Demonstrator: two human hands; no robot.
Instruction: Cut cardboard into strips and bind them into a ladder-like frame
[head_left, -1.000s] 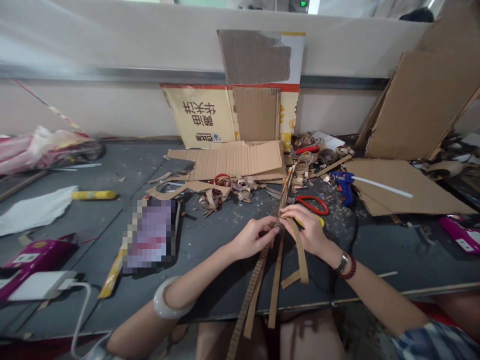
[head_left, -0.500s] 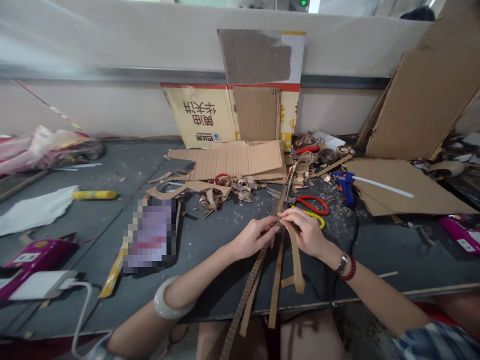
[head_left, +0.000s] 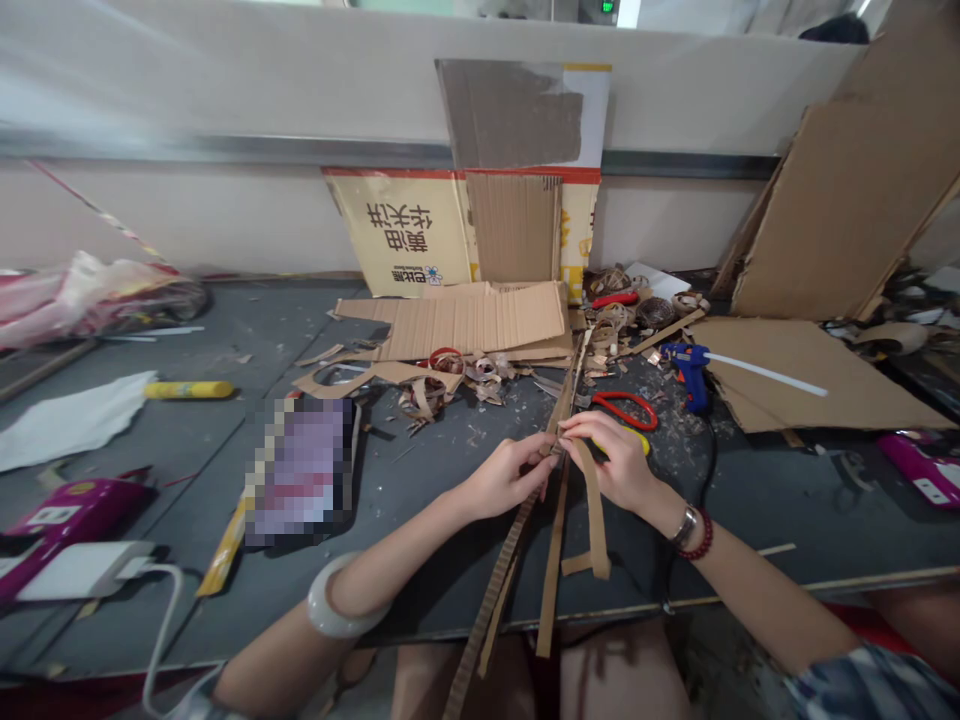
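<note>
My left hand [head_left: 514, 475] pinches a ridged cardboard strip [head_left: 491, 590] that runs down past the table's front edge. Close against it, my right hand [head_left: 609, 455] pinches a smooth paper strip [head_left: 595, 510], whose free end curls down below the palm. The fingertips of both hands nearly meet, and what lies exactly between them is hidden. Another flat strip [head_left: 553, 585] hangs between the hands, and several strips reach up and away beyond my fingers. Scissors with a red and a yellow handle [head_left: 626, 408] lie just behind my right hand, partly covered by it.
A blue glue gun [head_left: 691, 375] with a white stick lies to the right, its cord trailing forward. Cardboard pieces [head_left: 472, 325] and curled scraps [head_left: 487, 375] are spread at the back. To the left are a blurred-out phone-like object [head_left: 304, 475], a yellow cutter [head_left: 225, 550] and a yellow marker [head_left: 191, 390].
My right hand has shifted slightly, covering more of the yellow scissor handle. The free end of its paper strip has risen and curled a little. My left hand stays nearly in place.
</note>
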